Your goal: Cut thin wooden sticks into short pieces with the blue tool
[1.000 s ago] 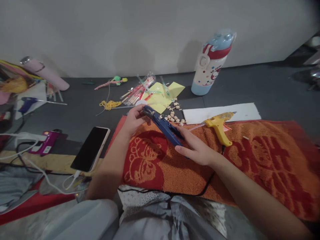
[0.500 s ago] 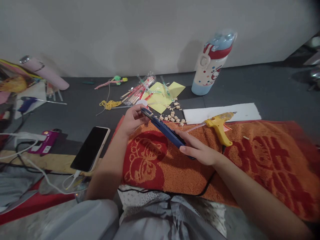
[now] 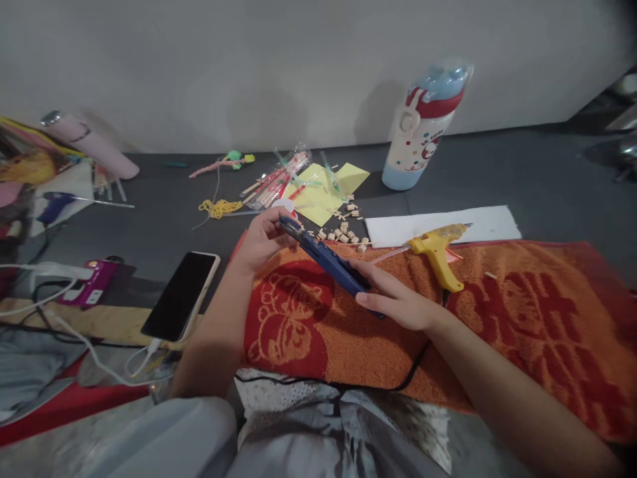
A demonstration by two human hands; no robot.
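Observation:
My right hand (image 3: 395, 300) grips the near end of a long blue tool (image 3: 326, 257) and holds it slanted above an orange and red towel (image 3: 522, 318). At the tool's far tip my left hand (image 3: 263, 238) pinches something small that I cannot make out. Just beyond the tip lie several small wooden pieces (image 3: 343, 232) beside yellow paper (image 3: 323, 189).
A yellow glue gun (image 3: 438, 249) rests on the towel by a white sheet (image 3: 442, 226). A blue and white bottle (image 3: 423, 126) stands at the back. A phone (image 3: 180, 295), a purple device (image 3: 87, 284) and cables lie left. Packed sticks (image 3: 276, 179) and yellow cord (image 3: 216, 208) lie behind.
The blue tool has turned edge-on and tilted slightly. My right hand has slid a little toward its near end. The left hand stays at the tip.

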